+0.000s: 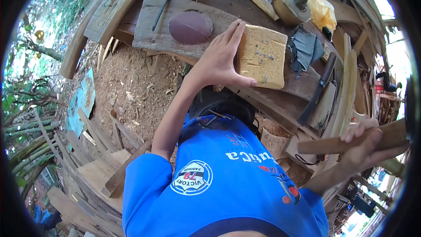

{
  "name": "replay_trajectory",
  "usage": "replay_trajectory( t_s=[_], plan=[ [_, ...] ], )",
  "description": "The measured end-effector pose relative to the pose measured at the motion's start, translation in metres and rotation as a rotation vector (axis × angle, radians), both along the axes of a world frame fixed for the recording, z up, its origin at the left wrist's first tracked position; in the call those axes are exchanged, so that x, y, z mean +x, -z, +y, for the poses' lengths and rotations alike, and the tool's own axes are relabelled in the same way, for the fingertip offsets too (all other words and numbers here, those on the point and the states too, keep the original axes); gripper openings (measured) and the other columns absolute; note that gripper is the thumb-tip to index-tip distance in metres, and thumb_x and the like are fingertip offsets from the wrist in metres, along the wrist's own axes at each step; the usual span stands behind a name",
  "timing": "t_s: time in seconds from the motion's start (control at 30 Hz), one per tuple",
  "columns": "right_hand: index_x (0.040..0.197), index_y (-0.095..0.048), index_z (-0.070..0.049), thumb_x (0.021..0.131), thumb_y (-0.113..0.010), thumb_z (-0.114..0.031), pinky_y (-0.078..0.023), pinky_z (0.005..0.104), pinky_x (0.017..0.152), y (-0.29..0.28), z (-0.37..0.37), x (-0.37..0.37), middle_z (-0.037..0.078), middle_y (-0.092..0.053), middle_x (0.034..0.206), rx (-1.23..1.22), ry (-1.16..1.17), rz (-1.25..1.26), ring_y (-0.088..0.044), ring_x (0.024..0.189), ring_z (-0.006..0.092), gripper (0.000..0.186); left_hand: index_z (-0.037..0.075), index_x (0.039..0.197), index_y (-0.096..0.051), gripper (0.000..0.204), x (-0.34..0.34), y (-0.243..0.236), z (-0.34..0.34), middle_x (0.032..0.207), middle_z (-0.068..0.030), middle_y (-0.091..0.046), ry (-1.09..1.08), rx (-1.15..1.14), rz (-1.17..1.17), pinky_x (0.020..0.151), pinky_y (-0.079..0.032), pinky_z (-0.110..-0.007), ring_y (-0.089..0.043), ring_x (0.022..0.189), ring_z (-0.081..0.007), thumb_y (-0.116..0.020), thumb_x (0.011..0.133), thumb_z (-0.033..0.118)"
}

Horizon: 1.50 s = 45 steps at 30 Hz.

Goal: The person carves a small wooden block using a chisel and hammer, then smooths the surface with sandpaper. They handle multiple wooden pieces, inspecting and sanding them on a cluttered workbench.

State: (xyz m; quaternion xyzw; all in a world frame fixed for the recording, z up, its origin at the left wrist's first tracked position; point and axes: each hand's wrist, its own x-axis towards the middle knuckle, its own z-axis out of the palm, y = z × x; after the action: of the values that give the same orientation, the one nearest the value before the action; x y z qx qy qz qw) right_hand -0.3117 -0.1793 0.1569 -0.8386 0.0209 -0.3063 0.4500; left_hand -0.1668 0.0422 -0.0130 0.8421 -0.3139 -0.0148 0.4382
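My left hand (pixel 221 59) holds the left side of a squarish yellowish wooden block (pixel 262 68). Its fingers lie straight along the far left corner, with the thumb on the near edge. Scratches or small cuts mark the block's top, where several small nails (pixel 264 55) show. Off to the right, my right hand (pixel 362 142) is wrapped round the wooden handle of a hammer (pixel 318 146), raised away from the block. The dark head is partly lost at the picture's rim. Left of the block, a reddish-brown sanding disc (pixel 190 27) lies on a thick weathered plank (pixel 149 28).
A thin dark rod-like tool (pixel 164 11) rests across the plank. Beyond the block stand a grey container (pixel 291 8) and a yellow plastic bag (pixel 319 11). To its right lie a grey cloth (pixel 305 46) and a dark-handled knife (pixel 322 81). Wood shavings (pixel 131 92) cover the ground.
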Motion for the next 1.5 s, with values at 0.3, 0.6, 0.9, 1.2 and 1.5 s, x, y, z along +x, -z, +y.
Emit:
replay_trajectory(
  t_s=[0.3,0.6,0.9,1.2,1.5],
  plan=[
    [0.137,-0.026,-0.009,0.085,-0.051,-0.012,-0.048,0.0326,0.061,0.055,-0.002,0.016,0.020,-0.056,0.112,-0.403,-0.319,0.568,-0.060,0.058,0.0268,0.059,-0.005,0.137,-0.011,0.121,0.003,-0.004,0.003,0.140,-0.0271,-0.017,0.016,-0.016,0.017,0.108,-0.019,-0.039,-0.020,0.131,-0.0377,-0.077,0.050,0.047],
    [0.135,-0.027,-0.007,0.087,-0.050,-0.015,-0.042,0.0375,0.048,0.060,0.003,0.004,0.020,-0.059,0.085,-0.198,-0.264,0.495,-0.056,0.055,0.0243,0.054,-0.008,0.135,-0.013,0.120,0.001,0.000,0.002,0.139,-0.0279,-0.020,0.013,-0.012,-0.028,0.106,-0.022,-0.041,-0.024,0.128,-0.0395,-0.075,0.052,0.051],
    [0.134,-0.029,-0.004,0.083,-0.054,-0.008,-0.047,0.0339,0.060,0.053,0.014,0.011,0.018,-0.060,0.100,-0.239,-0.118,0.464,-0.062,0.068,0.0267,0.057,-0.007,0.135,-0.014,0.119,0.006,0.000,0.004,0.139,-0.0266,-0.021,-0.001,-0.018,-0.036,0.106,-0.022,-0.041,-0.023,0.129,-0.0386,-0.075,0.051,0.052],
    [0.099,-0.047,0.001,0.086,-0.052,-0.011,-0.038,0.0253,0.045,0.092,0.023,-0.002,0.004,-0.051,0.058,-0.233,-0.111,0.543,-0.050,0.049,0.0086,0.018,-0.008,0.135,-0.015,0.119,0.002,-0.001,0.003,0.138,-0.0276,-0.021,0.019,-0.022,-0.031,0.106,-0.022,-0.041,-0.024,0.128,-0.0390,-0.075,0.051,0.052],
    [0.092,-0.048,0.002,0.088,-0.051,-0.014,-0.039,0.0245,0.047,0.026,0.022,0.001,0.005,-0.048,0.057,0.069,0.025,0.339,-0.049,0.049,0.0106,0.017,-0.009,0.134,-0.016,0.118,0.001,0.002,0.004,0.137,-0.0276,-0.022,-0.012,-0.042,-0.039,0.106,-0.022,-0.041,-0.025,0.128,-0.0396,-0.074,0.052,0.052]
  ],
)
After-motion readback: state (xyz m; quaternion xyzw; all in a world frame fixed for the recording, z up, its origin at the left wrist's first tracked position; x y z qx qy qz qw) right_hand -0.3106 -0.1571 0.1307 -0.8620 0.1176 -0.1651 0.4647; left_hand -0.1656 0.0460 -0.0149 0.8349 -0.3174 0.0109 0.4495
